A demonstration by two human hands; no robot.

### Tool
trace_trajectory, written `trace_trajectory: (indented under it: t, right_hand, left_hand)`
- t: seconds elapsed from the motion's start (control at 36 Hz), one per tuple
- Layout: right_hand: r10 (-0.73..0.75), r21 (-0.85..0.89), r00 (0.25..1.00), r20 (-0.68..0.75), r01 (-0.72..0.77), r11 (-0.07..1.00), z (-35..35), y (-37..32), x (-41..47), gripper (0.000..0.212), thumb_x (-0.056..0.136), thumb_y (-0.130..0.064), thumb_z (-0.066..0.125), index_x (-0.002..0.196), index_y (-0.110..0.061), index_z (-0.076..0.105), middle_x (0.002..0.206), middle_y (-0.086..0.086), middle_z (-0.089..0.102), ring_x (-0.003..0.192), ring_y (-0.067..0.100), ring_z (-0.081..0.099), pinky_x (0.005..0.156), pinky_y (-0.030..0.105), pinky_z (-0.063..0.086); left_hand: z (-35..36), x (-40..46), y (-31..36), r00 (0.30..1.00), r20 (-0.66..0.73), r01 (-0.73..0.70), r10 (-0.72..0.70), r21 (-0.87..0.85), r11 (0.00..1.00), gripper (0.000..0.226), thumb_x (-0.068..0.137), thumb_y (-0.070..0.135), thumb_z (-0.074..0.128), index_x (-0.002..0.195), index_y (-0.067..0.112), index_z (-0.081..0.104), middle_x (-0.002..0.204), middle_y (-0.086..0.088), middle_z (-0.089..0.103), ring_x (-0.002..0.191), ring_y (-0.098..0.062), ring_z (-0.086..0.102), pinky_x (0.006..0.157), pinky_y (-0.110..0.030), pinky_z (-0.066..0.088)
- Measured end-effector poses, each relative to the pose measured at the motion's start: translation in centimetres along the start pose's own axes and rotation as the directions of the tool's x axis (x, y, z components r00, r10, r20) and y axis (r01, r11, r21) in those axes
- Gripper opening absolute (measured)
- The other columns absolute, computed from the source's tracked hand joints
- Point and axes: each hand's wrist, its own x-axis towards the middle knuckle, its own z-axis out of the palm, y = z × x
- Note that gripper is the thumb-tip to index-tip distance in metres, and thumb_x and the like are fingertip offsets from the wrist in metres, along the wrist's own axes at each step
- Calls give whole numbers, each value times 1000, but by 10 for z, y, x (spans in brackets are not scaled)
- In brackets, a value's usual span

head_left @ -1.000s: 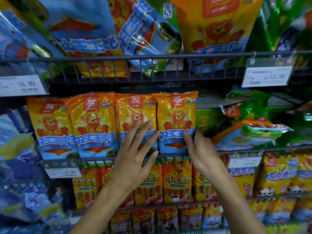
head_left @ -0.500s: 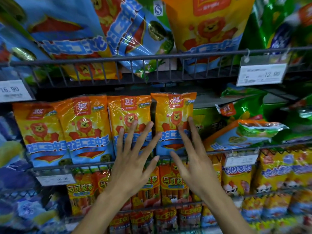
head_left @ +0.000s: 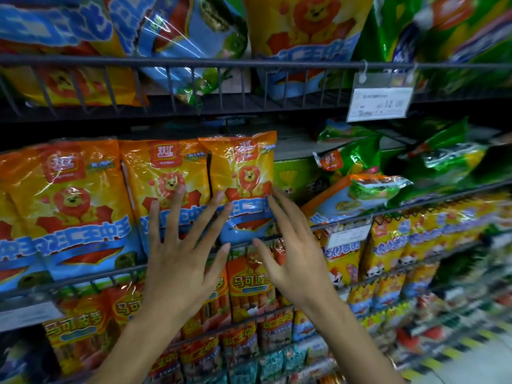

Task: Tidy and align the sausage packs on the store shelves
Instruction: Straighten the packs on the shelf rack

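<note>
Both hands up front, fingers spread apart and holding nothing: left hand over the middle orange sausage pack, right hand beside the rightmost sausage pack, all upright behind the wire shelf rail.

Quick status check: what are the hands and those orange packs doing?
Left hand and right hand open, fingers spread. Rightmost orange pack upright between them. Nothing in the way.
</note>
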Motion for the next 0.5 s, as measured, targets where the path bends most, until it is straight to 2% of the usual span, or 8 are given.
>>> trace_trajectory:
  t: [0.14,0.19,0.28,0.31,0.36,0.42,0.5]
  right_hand:
    - [117,80,991,-57,-112,990,-20,11,-25,55,103,-28,60,154,-19,41,160,-13,37,149,2,30,120,22,30]
    - [130,96,987,-99,-120,988,-31,16,-34,49,102,-24,61,149,-17,49,153,-11,46,145,2,37,118,23,34]
    - [155,118,975,-160,-137,983,-46,28,-46,39,101,-23,61,140,-20,58,142,-12,56,138,3,47,114,27,40]
    - [180,124,967,-183,-159,979,-51,33,-49,37,101,-24,62,138,-22,58,139,-13,58,135,3,49,112,29,42]
    - [255,152,940,-226,-224,963,-58,45,-54,36,100,-26,63,136,-27,57,133,-15,59,129,0,51,106,29,46]
    - [330,218,912,-243,-280,935,-66,58,-56,40,98,-27,65,137,-27,55,134,-16,57,128,0,52,104,29,48]
    - [404,308,888,-219,-330,892,-79,75,-52,52,97,-28,67,145,-29,47,141,-23,51,130,-2,51,105,21,46]
  left_hand:
    - [-2,-1,0,1000,23,-3,6,-96,995,68,98,55,34,162,30,26,171,7,16,158,-38,-4,122,-67,-7]
    - [-3,2,5,1000,0,3,-3,-166,986,65,97,53,41,158,30,38,169,6,20,157,-39,-4,121,-69,-6]
    - [-6,7,17,996,-60,51,-70,-284,958,49,98,45,55,144,29,58,167,5,25,157,-38,1,120,-71,3]
    - [-7,8,23,992,-84,57,-89,-323,945,42,101,41,58,140,28,61,166,4,25,156,-37,4,120,-71,8]
    - [-9,12,35,990,-104,49,-98,-396,917,44,97,40,61,138,26,63,165,2,27,154,-33,10,118,-70,16]
    - [-11,15,51,992,-100,23,-79,-469,883,50,94,42,59,141,25,60,163,5,28,154,-25,14,123,-61,18]
    - [-15,24,81,998,-25,38,-66,-594,803,54,97,47,54,150,36,47,161,20,25,152,-2,14,124,-28,14]
